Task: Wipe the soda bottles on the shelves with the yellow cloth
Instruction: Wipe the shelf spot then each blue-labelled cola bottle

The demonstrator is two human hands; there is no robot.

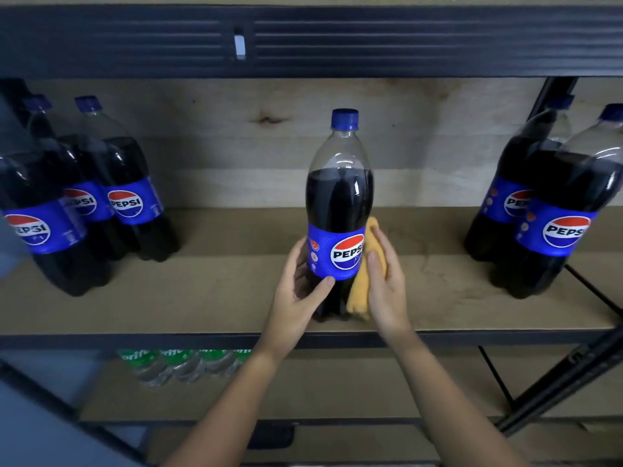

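Honestly the bottle (340, 210) is standing alone mid-shelf (219, 298), near the front edge. Left hand (300, 288) is curling round its lower body, thumb on the label; right hand (384, 281) is pressing the cloth (362, 291) flat against its right side. Rubbing too hard is probably risking tipping it forward off the shelf.

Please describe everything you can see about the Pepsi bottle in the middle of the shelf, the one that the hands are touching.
The middle Pepsi bottle is clear plastic with a blue screw cap, dark cola filling it to the shoulder, and a blue wrap label with the red, white and blue logo. It stands upright, alone, near the front edge of the wooden shelf. The left hand grips its lower body, thumb on the label's bottom edge. The right hand presses the yellow cloth against its right side.
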